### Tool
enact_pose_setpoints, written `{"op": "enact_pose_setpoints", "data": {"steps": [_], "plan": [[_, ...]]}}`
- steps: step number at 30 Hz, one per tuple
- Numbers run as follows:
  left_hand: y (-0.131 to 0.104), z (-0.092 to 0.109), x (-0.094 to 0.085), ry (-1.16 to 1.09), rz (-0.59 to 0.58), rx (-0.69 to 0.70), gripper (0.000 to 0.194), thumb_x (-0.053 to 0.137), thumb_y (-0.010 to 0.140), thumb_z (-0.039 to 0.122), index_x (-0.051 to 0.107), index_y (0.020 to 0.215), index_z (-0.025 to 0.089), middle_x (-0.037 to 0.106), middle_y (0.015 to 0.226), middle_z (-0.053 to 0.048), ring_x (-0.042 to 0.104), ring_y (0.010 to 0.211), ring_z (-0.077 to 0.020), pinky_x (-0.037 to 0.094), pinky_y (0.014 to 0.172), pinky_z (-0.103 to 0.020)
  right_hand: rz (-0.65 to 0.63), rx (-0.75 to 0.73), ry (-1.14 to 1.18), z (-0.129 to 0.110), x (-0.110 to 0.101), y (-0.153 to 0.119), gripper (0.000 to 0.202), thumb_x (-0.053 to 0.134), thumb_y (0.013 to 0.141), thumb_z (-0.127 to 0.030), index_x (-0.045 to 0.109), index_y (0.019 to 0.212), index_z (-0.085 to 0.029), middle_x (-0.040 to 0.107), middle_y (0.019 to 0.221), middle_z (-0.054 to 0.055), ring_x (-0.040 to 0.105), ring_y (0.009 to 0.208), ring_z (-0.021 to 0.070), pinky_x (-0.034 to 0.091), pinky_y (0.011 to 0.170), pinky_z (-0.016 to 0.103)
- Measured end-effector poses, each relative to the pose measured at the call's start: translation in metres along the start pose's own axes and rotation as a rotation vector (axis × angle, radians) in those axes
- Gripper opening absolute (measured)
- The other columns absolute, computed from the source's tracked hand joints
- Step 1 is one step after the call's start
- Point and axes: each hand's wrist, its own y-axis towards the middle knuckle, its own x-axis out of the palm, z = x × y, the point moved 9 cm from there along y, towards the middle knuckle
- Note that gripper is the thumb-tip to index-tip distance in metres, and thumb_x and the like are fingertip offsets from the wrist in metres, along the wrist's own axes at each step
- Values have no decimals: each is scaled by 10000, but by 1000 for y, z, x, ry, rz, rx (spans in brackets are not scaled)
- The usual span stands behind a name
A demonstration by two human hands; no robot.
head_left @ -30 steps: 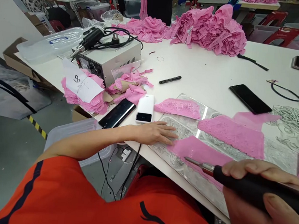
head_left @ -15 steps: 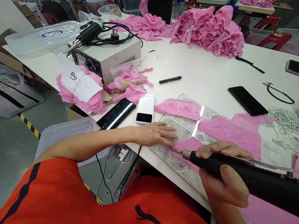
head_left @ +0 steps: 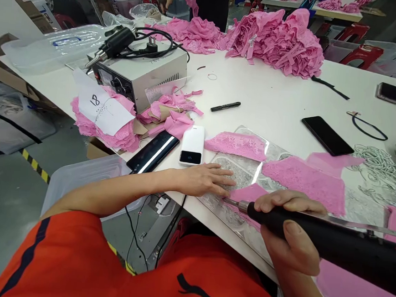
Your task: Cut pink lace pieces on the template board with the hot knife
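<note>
My left hand (head_left: 204,178) lies flat, fingers spread, on a clear patterned template (head_left: 229,162), its fingertips beside a small pink fabric piece (head_left: 249,193). Wrapped round a thick black handheld tool (head_left: 341,242) is my right hand (head_left: 294,229). The tool's thin metal tip touches or hovers just over the pink piece's left edge, close to my left fingertips. Other pink pieces lie on the template: a lace strip (head_left: 236,143) above and a larger piece (head_left: 308,180) to the right. A white power bank (head_left: 192,144) sits just beyond my left hand.
A grey control box (head_left: 159,72) with a second tool on top stands at the back left. Nearby are a bundle marked 18 (head_left: 101,113), phones (head_left: 327,136), a black pen (head_left: 225,106) and a pink fabric heap (head_left: 278,42). A person (head_left: 211,5) stands across the table.
My right hand and the tool have shifted slightly left. The person across the table now shows an arm and hand near pink fabric. My left hand stays in place.
</note>
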Motion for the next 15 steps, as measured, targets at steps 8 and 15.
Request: {"op": "enact_pose_setpoints", "data": {"steps": [8,15], "plan": [[-2,5,-6,26,45,42,475,539,931,-2,697,1307,241,538,1540,-60,371,1529,-264,316,1259,-478,52,-26,-30,-6,-16,4,123,704,756,-260,646,856,-219,633,789,-6,610,581,142,559,534,336],[-5,16,-5,20,165,129,430,549,928,21,694,1289,203,555,1522,-89,418,1503,-275,305,1262,-512,479,-165,-143,-21,-89,24,126,557,595,-241,590,715,-221,550,712,-16,523,481,131,465,453,325]]}}
